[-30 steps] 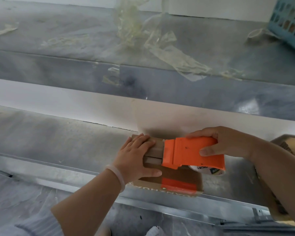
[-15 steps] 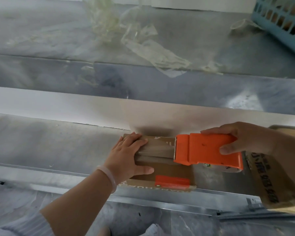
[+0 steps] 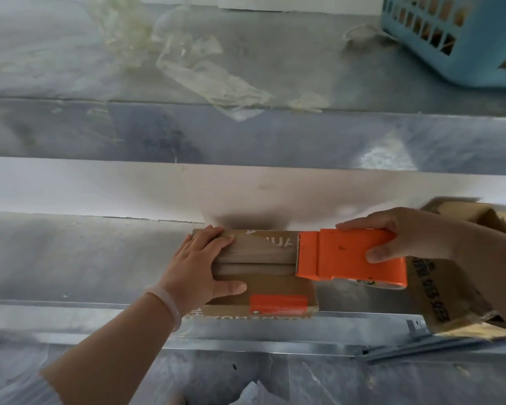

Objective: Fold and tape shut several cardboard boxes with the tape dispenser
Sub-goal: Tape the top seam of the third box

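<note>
A small brown cardboard box (image 3: pixel 270 287) with an orange label lies on the grey metal shelf (image 3: pixel 85 258). My left hand (image 3: pixel 200 267) presses flat on the box's left end, fingers straight. My right hand (image 3: pixel 403 238) grips the orange tape dispenser (image 3: pixel 348 257), which sits at the box's right edge. A strip of clear tape (image 3: pixel 257 252) runs along the box top from my left fingers to the dispenser's mouth.
More cardboard boxes (image 3: pixel 450 293) lie at the right under my right arm. A blue plastic basket (image 3: pixel 462 36) stands on the upper shelf at the far right. Crumpled clear tape scraps (image 3: pixel 211 74) lie on that upper shelf. The shelf's metal front edge (image 3: pixel 246 331) runs below the box.
My right hand has drawn the tape dispenser rightward across the box top, laying a longer strip of tape. My left hand has stayed on the box's left end.
</note>
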A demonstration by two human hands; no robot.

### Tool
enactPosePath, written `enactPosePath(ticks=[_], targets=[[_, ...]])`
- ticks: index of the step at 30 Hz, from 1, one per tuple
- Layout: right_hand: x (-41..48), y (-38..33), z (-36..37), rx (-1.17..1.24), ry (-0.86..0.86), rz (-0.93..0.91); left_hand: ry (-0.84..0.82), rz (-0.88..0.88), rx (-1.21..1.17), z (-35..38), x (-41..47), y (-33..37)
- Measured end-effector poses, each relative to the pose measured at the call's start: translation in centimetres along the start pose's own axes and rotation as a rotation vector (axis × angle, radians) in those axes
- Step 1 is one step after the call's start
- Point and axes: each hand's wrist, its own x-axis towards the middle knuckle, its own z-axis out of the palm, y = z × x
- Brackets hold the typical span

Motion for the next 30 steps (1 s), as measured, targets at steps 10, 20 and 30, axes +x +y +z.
enactPosePath(ticks=[10, 20, 30], targets=[[-0.1, -0.1, -0.5, -0.086, -0.048, -0.111, -0.138, 0.062, 0.259, -0.9, 0.3, 0.7], [1.0, 0.9, 0.1, -0.085, -0.02, -0.152, -0.169, 0.093, 0.349, 2.1, 2.0, 5.7], [1.9, 0.0, 1.8, -0.014, -0.075, -0.166, -0.151, 0.094, 0.349, 0.4, 0.9, 3.6]])
